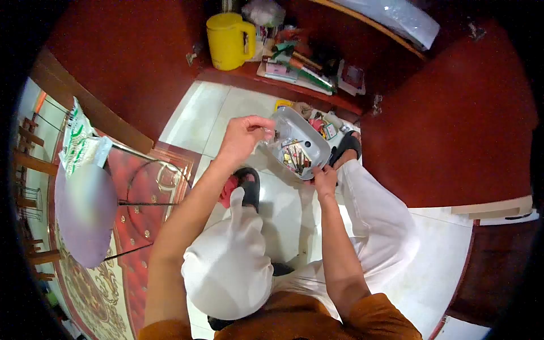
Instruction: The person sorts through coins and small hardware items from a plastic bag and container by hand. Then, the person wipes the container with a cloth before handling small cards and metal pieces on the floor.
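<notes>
A grey plastic box (318, 143) tilts above the floor between my feet, with several small items (296, 156) lying in its near end. My right hand (324, 180) grips the box's near right corner. Over the box's left side, my left hand (245, 136) is closed in a pinch on a crinkled clear plastic piece (265, 139). Whether that plastic is a bag or a wrapper, I cannot tell.
Behind the box, several small packets (326, 127) lie on the floor below an open cabinet. On its shelf are a yellow jug (225, 42) and a pile of papers and tools (300, 71). A purple round stool (85, 238) stands left, on a red patterned carpet (150, 226).
</notes>
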Available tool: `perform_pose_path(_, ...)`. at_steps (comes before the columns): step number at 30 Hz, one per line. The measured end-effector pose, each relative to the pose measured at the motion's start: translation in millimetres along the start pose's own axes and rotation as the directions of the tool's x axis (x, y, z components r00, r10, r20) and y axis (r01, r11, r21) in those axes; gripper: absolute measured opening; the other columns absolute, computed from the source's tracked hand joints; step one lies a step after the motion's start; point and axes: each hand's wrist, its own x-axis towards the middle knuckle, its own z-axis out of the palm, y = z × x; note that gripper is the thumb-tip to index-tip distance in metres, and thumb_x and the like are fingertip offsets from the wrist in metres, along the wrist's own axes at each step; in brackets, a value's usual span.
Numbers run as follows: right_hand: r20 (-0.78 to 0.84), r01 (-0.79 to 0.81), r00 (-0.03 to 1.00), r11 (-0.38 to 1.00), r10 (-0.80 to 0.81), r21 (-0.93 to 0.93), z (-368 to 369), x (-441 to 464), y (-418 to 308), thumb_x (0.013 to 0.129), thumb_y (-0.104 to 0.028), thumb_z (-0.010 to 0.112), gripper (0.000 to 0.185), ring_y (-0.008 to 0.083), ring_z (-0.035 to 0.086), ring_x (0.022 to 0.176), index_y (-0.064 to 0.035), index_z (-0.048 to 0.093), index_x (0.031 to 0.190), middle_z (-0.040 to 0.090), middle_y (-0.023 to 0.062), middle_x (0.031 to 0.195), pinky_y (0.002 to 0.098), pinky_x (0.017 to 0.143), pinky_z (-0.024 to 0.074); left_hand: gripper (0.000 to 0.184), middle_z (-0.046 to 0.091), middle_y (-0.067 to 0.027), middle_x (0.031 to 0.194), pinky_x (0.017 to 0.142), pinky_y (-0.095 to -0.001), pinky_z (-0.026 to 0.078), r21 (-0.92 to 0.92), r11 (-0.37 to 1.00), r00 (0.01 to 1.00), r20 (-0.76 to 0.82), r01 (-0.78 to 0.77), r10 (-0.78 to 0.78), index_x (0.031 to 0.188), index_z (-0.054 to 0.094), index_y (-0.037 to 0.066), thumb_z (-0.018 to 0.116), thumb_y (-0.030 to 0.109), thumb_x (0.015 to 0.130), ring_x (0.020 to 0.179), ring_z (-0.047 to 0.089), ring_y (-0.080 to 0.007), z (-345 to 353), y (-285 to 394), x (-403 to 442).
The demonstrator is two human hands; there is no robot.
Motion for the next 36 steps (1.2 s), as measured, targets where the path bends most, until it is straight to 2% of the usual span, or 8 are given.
perform_pose_path(7,-0.064,0.078,0.996,0.937,-0.06,0.34,-15,-73,-154,0.086,-0.007,0.058,0.022,0.02,0.066,0.061,0.0073,0.06,0.102,0.066,0.013,0.09,0.0296,0.049,0.0584,0.023,0.071,-0.0126,0.098,0.086,-0.0305,0.054,-0.225,0.96,0.985,0.004,-0.169,0.174,0.105,0.068,-0.005,0.065,-0.004,0.083,0.091,0.068,-0.0192,-14,139,-42)
perform_pose_path(10,-0.067,0.139,0.99,0.901,-0.123,0.412,-26,-99,-171,0.085,-0.007,0.057,0.026,0.0212,0.066,0.061,0.0061,0.054,0.108,0.063,0.0144,0.092,0.0295,0.049,0.0582,0.022,0.07,-0.0133,0.099,0.086,-0.0323,0.055,-0.34,0.909,0.967,-0.004,-0.242,0.256,0.106,0.068,-0.005,0.061,-0.003,0.085,0.09,0.068,-0.0213,-14,182,-67)
perform_pose_path(13,0.079,0.049,0.992,0.866,-0.101,0.497,-44,-128,-187,0.083,-0.009,0.062,0.039,0.0258,0.067,0.063,0.0098,0.048,0.114,0.061,0.018,0.1,0.0334,0.056,0.0607,0.021,0.07,-0.0126,0.097,0.082,-0.0296,0.055,-0.331,0.885,0.94,-0.024,-0.329,0.34,0.106,0.068,-0.006,0.059,-0.005,0.087,0.087,0.068,-0.018,-13,214,-93)
perform_pose_path(17,0.112,0.093,0.978,0.844,-0.178,0.529,-70,-170,-209,0.08,-0.008,0.062,0.04,0.0253,0.065,0.059,0.0093,0.047,0.113,0.061,0.0172,0.093,0.0324,0.048,0.0578,0.021,0.07,-0.012,0.098,0.083,-0.0299,0.055,-0.366,0.841,0.912,-0.058,-0.398,0.407,0.106,0.067,-0.006,0.06,-0.004,0.086,0.088,0.067,-0.0171,-14,245,-131)
perform_pose_path(22,0.014,0.271,0.954,0.883,-0.299,0.383,-101,-211,-234,0.08,-0.013,0.061,0.027,0.0175,0.061,0.053,0.0065,0.059,0.098,0.064,0.0122,0.079,0.0281,0.04,0.0471,0.027,0.07,-0.0137,0.102,0.089,-0.0319,0.054,-0.384,0.775,0.852,-0.068,-0.503,0.519,0.112,0.065,-0.006,0.06,-0.003,0.086,0.093,0.068,-0.0193,-26,260,-158)
perform_pose_path(29,0.004,0.34,0.938,0.926,-0.346,0.165,-126,-259,-267,0.079,-0.013,0.06,0.026,0.0131,0.058,0.052,0.0052,0.062,0.098,0.063,0.0077,0.071,0.0275,0.039,0.0431,0.03,0.07,-0.0155,0.103,0.089,-0.0319,0.054,-0.45,0.752,0.855,-0.057,-0.483,0.515,0.113,0.065,-0.006,0.059,-0.006,0.083,0.094,0.069,-0.0217,-27,253,-180)
perform_pose_path(33,-0.04,0.434,0.899,0.899,-0.436,-0.056,-137,-268,-283,0.078,-0.011,0.06,0.025,0.0112,0.058,0.062,0.0061,0.066,0.095,0.066,0.0072,0.077,0.0274,0.052,0.0454,0.031,0.071,-0.016,0.102,0.089,-0.0321,0.055,-0.506,0.698,0.829,-0.061,-0.506,0.556,0.113,0.065,-0.007,0.058,-0.006,0.083,0.094,0.07,-0.0227,-33,254,-190)
perform_pose_path(36,0.028,0.465,0.885,0.885,-0.464,-0.036,-141,-271,-293,0.077,-0.01,0.059,0.024,0.0087,0.056,0.069,0.0057,0.067,0.094,0.065,0.0043,0.078,0.0253,0.061,0.0445,0.03,0.071,-0.0163,0.102,0.088,-0.0323,0.055,-0.499,0.688,0.823,-0.097,-0.527,0.56,0.113,0.065,-0.007,0.058,-0.005,0.084,0.093,0.07,-0.0229,-35,259,-201)
